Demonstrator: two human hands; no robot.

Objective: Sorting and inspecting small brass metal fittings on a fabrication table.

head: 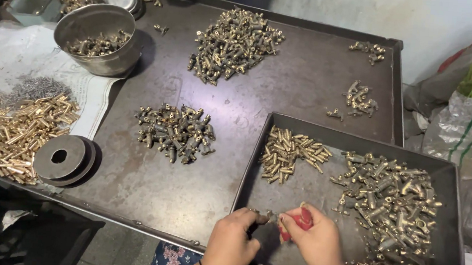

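Hands at near edge of dark metal tray (448,180) | left hand (232,238) pinches small brass fitting (268,215) | right hand (317,240) closed around red-handled tool (298,221), tip at fitting | brass pins (290,153) at tray's far-left corner | fitting heap (394,201) along right side

Your counter (283,91) is dull, scuffed dark metal, as is the tray (309,193). Fittings (392,199) shine brassy. The bowl (96,37) is brushed steel; the tool handle (298,221) glossy red plastic.
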